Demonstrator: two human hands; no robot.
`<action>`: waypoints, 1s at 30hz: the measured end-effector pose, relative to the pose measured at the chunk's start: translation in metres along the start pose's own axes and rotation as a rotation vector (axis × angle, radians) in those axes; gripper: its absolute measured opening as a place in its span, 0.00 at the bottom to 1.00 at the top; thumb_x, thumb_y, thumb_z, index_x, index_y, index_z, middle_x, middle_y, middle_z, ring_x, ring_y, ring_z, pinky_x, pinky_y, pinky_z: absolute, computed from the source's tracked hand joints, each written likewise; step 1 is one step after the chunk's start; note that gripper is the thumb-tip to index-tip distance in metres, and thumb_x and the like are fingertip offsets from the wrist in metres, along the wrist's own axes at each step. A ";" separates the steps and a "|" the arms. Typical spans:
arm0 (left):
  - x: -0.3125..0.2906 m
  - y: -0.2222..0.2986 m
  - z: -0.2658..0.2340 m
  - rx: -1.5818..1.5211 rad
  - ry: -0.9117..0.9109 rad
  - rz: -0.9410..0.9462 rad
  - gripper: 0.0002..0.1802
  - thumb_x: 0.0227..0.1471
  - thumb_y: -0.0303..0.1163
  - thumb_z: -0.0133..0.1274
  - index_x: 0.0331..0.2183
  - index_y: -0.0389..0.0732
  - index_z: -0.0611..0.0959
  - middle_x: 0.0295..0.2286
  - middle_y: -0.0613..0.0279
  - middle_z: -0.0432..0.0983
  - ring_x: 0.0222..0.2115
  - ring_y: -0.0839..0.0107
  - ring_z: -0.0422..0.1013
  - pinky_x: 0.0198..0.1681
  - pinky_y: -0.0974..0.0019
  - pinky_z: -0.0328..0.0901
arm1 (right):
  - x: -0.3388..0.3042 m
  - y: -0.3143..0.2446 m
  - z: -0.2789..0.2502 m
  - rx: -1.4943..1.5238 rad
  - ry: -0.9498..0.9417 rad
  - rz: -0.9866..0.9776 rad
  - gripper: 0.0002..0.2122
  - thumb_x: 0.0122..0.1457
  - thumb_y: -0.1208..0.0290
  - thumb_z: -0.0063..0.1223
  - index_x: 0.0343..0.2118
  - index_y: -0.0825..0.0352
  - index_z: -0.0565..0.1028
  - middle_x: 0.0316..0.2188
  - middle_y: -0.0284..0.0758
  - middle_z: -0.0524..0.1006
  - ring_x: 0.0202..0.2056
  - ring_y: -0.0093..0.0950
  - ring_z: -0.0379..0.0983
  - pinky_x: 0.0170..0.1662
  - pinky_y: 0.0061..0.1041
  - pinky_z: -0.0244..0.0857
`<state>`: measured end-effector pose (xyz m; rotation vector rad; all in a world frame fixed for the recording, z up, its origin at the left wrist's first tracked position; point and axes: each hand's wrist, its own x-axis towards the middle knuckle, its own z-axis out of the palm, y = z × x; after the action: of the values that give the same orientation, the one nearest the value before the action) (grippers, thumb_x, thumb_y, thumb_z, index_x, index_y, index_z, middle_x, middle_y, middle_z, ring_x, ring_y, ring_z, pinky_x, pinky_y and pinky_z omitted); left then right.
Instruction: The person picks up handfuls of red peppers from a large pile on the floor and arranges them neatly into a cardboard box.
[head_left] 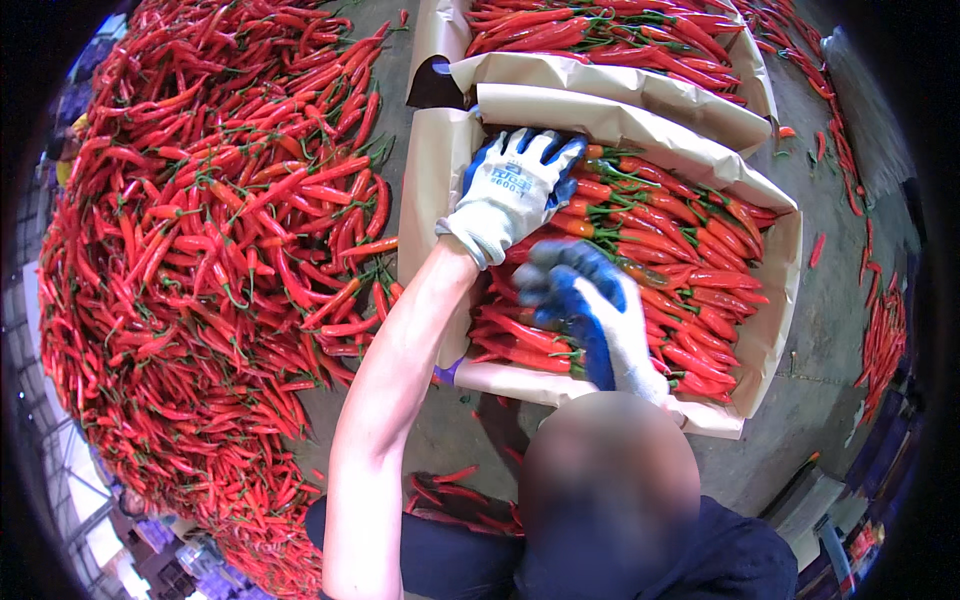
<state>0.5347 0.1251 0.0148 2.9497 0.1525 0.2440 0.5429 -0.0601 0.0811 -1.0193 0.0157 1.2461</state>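
In a paper-lined box, long red chili peppers lie in rows, several with green stems. My left hand, in a white glove with blue coating, rests palm down over the peppers at the box's far left corner. Its fingers are spread, and whatever lies under the palm is hidden. Just nearer, my right hand hovers over the middle-left of the same box in a matching glove. Motion smears its fingers, so their grip is unclear. A few peppers show below it at the near left corner.
A large heap of red chilies covers the floor at left. Beyond my box stands another paper-lined box filled with chilies. More chilies lie along the right side, and loose ones sit on the floor nearby.
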 end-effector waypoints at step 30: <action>-0.079 0.059 0.018 -0.123 0.217 -0.424 0.10 0.48 0.33 0.52 0.36 0.45 0.79 0.28 0.59 0.74 0.29 0.62 0.73 0.29 0.60 0.69 | 0.114 -0.056 -0.037 -2.280 0.221 -0.916 0.16 0.49 0.66 0.58 0.43 0.57 0.77 0.39 0.38 0.75 0.45 0.39 0.70 0.47 0.40 0.66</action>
<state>0.4653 0.0550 -0.0036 2.6788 0.7497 0.4877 0.6481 0.0062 0.0350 -2.4876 -1.8093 -0.2795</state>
